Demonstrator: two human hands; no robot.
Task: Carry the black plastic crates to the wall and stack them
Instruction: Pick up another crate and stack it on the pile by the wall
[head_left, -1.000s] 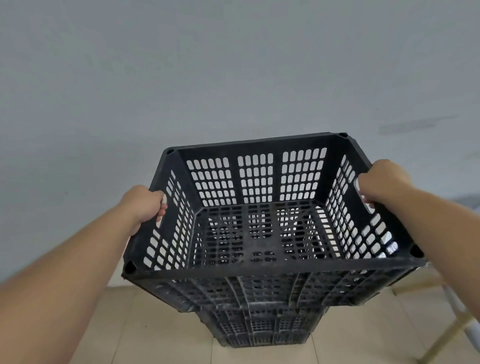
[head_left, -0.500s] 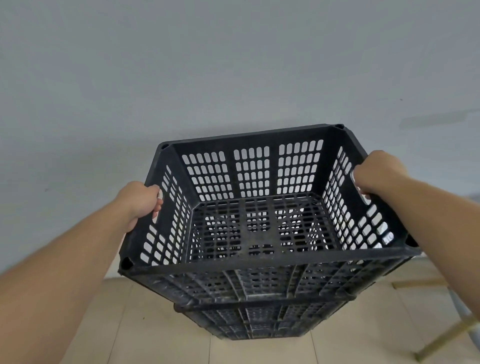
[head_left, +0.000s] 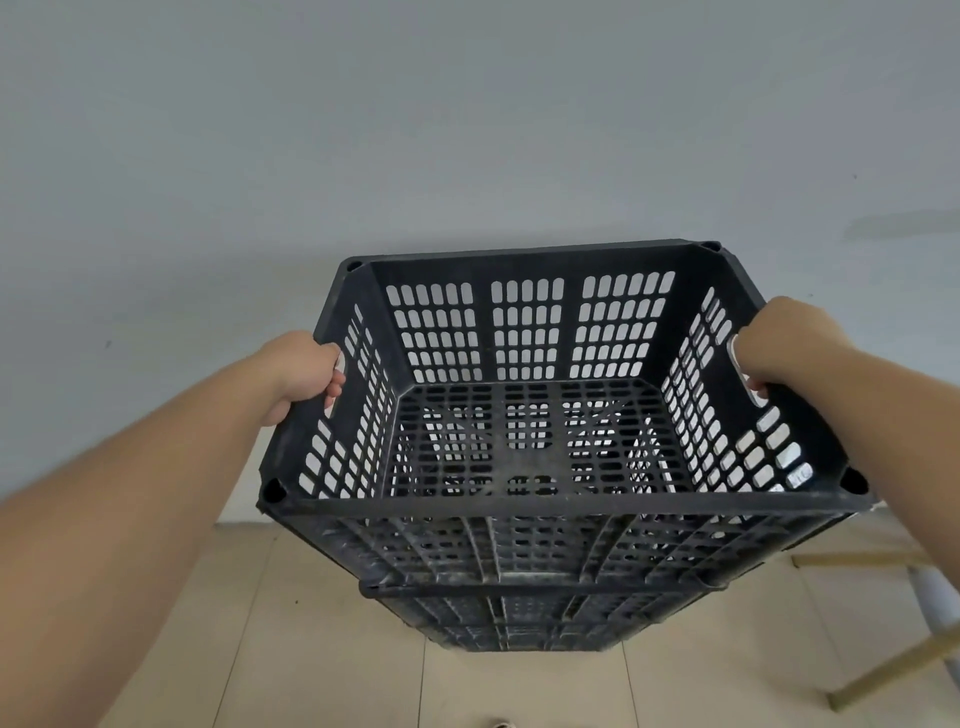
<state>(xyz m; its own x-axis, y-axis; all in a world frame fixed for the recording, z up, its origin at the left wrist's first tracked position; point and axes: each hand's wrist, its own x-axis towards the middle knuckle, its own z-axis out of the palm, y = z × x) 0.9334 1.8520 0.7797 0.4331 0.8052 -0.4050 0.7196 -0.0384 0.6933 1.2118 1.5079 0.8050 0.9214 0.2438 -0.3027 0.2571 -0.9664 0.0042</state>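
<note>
Lowered closer to the stack than a second ago, the black slotted plastic crate (head_left: 566, 506) now hangs just over the rim of the black plastic crate below (head_left: 519, 592); whether the two touch cannot be told. At least one more black crate shows beneath that one.

The person's left hand (head_left: 306, 371) grips the handle slot in the left end wall, fingers curled through the opening. The right hand (head_left: 784, 343) holds the right end wall the same way, fingertips hooked into its slot.

The stack stands on the beige tiled floor (head_left: 311, 649), close to the plain grey wall (head_left: 467, 130). Open tile lies to the left and in front. On the right, thin wooden bars (head_left: 883, 670) and a pale round leg (head_left: 935, 597) stand near the stack's corner, leaving less room on that side.

The held crate holds nothing; light shows through its slotted walls and grid base. Its open top faces up, near rim roughly level. Its long axis runs left to right, along the wall, in line with the crate beneath.
</note>
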